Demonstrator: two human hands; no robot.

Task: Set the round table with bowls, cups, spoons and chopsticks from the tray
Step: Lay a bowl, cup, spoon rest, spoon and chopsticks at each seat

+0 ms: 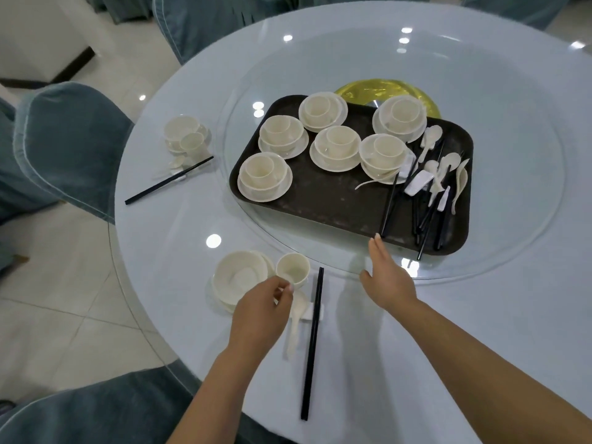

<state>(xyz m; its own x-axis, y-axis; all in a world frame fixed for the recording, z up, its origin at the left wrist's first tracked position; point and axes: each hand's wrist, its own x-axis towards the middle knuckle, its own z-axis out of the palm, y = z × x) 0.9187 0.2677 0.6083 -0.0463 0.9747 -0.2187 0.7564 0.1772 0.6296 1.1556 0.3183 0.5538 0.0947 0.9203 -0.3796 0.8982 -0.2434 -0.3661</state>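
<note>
Cream-coloured cup sits at the near place setting, and the left hand has its grip pinched on the cup's near wall between thumb and fingertips, just right of the stacked bowl and above the spoon lying on a small white rest. Beside that spoon a pair of black chopsticks lies with its long axis running away from the person, tips toward the tray. The right hand has its grip spread, fingers straight and holding nothing, reaching forward over the edge of the glass turntable; its fingertips are just short of the near rim of the dark tray. The loose chopsticks on the tray lie ahead and to the right of that hand, their ends pointing back toward it, so the right hand is plainly the nearer one for the next pickup. Six bowl-and-cup sets remain on the tray's left and middle, with spoons heaped at its right end. A finished setting stands further round the bench to the left.
</note>
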